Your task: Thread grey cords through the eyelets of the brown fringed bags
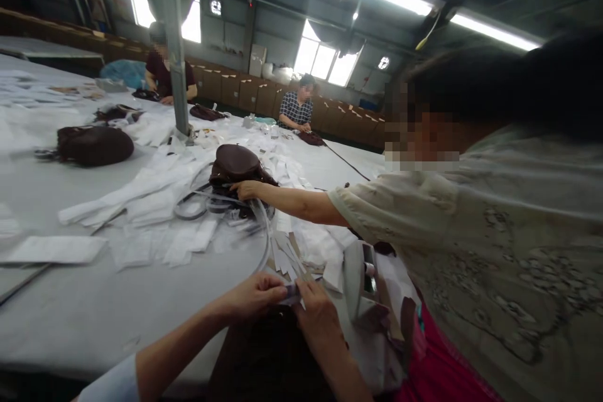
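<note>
My left hand (264, 292) and my right hand (316, 309) meet near the table's front edge. Between their fingertips they pinch a short translucent grey strip (291, 290); its exact kind is unclear. A dark brown bag (268, 355) lies right beneath my hands, its lower part in shadow. A pale, clear-looking band (264, 242) curves from near my left hand towards another brown bag (238, 162) farther up the table. A co-worker's hand (245, 190) reaches in from the right and touches that bag's front, where looped straps (193, 204) lie.
White paper and film sheets (181, 235) cover much of the white table (141, 320). A metal post (175, 44) rises from it. More brown bags (97, 146) lie at left. An open box (365, 282) sits at right beside the co-worker (494, 232). Two other people work across the table.
</note>
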